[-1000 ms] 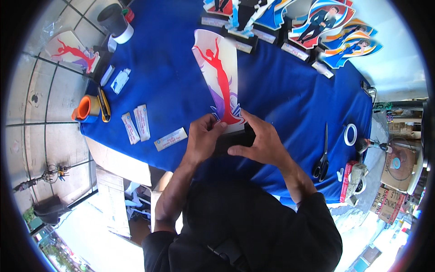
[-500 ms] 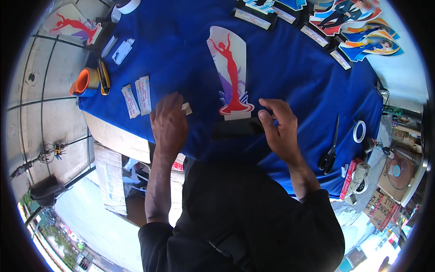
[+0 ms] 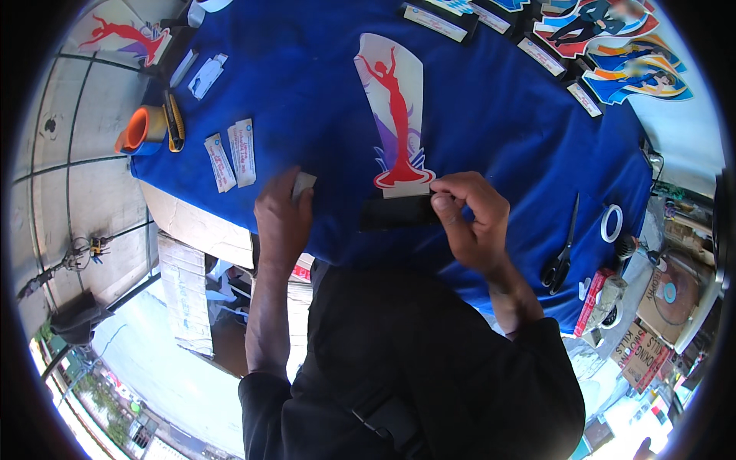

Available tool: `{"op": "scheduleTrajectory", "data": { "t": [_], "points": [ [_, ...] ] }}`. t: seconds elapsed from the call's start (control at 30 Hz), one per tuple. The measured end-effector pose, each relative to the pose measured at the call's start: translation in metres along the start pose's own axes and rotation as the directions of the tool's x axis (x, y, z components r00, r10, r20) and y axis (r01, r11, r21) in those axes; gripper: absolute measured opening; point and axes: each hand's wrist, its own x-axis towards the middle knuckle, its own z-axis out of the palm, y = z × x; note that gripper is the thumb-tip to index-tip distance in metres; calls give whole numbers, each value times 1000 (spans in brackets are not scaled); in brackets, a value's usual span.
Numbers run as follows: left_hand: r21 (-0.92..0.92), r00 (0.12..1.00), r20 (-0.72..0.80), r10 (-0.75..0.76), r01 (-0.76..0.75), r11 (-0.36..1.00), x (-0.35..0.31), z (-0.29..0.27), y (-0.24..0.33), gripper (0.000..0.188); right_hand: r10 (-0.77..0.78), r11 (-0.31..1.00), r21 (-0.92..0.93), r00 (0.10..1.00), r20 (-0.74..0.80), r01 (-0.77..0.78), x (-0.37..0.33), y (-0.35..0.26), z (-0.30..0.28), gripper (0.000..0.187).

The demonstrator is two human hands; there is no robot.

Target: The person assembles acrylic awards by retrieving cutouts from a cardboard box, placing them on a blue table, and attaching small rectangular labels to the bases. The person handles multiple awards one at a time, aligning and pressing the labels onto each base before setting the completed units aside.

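Observation:
A standing trophy with a red dancer figure on a pale, purple-edged plate rises from a black base in the middle of the table. My right hand is at its lower right corner, thumb and index finger drawn together on the edge of the plate by the base. To the left, my left hand has a small pale piece pinched between thumb and fingers; its kind is unclear. Beyond that hand lie several narrow printed label strips on the blue cloth.
Scissors and a white tape roll lie at the right. At the left edge are an orange tape roll and a yellow-black cutter. More figure trophies lie along the far right, and another at far left.
My left hand has turned and raised the pale piece off the cloth. My right fingers have closed in on the trophy's lower right edge. The view has shifted slightly.

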Motion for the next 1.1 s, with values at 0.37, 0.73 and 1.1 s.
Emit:
{"op": "scheduleTrajectory", "data": {
  "t": [0.37, 0.73, 1.1],
  "points": [
    [-704, 873, 486, -34, 415, 576, 5, -27, 62, 21, -214, 969, -105, 973, 88, 223, 13, -20, 39, 30],
    [-687, 898, 435, -65, 378, 620, 7, -20, 86, 20, -283, 889, -364, 958, 40, 277, 10, -29, 39, 39],
    [-693, 888, 454, -69, 401, 599, 9, -22, 88, 22, -301, 859, -419, 952, 53, 295, 7, -27, 41, 47]
  ]
}}
